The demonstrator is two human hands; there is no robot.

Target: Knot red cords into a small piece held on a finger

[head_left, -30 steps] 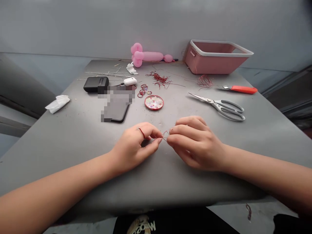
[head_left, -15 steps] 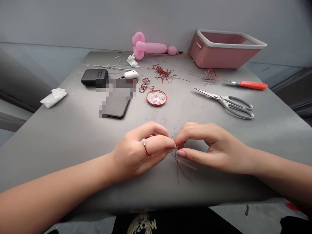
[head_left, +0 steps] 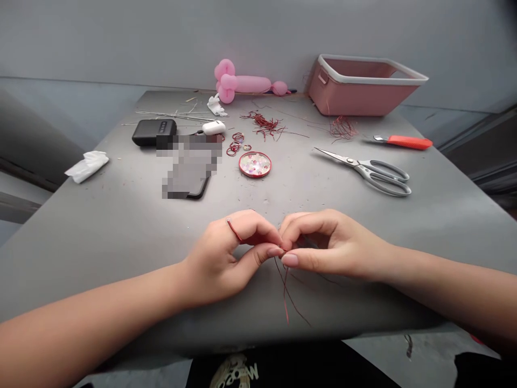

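Observation:
My left hand [head_left: 230, 253] and my right hand [head_left: 331, 248] meet fingertip to fingertip near the front of the grey table [head_left: 121, 215]. Both pinch a thin red wire [head_left: 286, 293] whose loose ends trail down toward the table's front edge. A red wire ring sits on my left index finger. Behind the hands lie a round red lid of sequins [head_left: 254, 164] and several small red wire rings [head_left: 235, 145].
Grey scissors [head_left: 371, 171] and an orange-handled knife [head_left: 404, 142] lie at the right. A pink bin [head_left: 359, 86] and pink balloon [head_left: 242, 84] stand at the back. A phone [head_left: 188, 172], black power bank [head_left: 153, 131], white earbud case [head_left: 214, 127] and crumpled tissue [head_left: 86, 164] lie left.
The wire was a small kink held up between the fingertips; its ends now hang down toward me. Both hands have drawn a little nearer the front edge and stay pinched together.

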